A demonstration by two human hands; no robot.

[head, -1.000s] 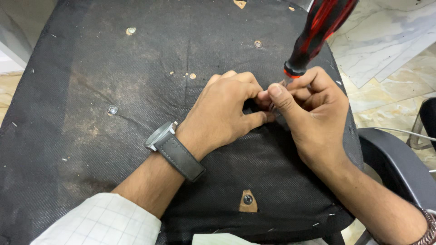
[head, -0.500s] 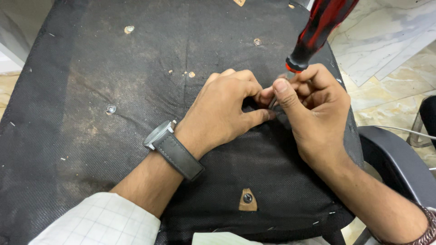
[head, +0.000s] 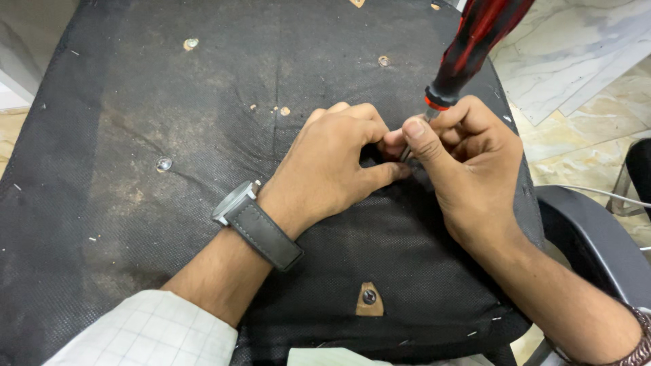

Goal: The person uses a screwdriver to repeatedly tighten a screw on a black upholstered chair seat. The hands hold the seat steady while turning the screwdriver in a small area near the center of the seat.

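Since a second earlier almost nothing had moved: the right hand [head: 468, 169] kept its fingers pinched round the shaft of the red-and-black screwdriver [head: 468, 51], right of centre. The left hand [head: 332, 163] stayed curled, fingertips pressed together at the tip on the black fabric panel [head: 169, 102], so the work looked no further along.

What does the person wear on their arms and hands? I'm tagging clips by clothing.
Both hands are bare, without gloves. The left hand has a wristwatch with a grey case and a wide dark grey strap, and a white sleeve with a thin grid check pushed up the forearm. The right hand has a dark beaded bracelet and no sleeve in view.
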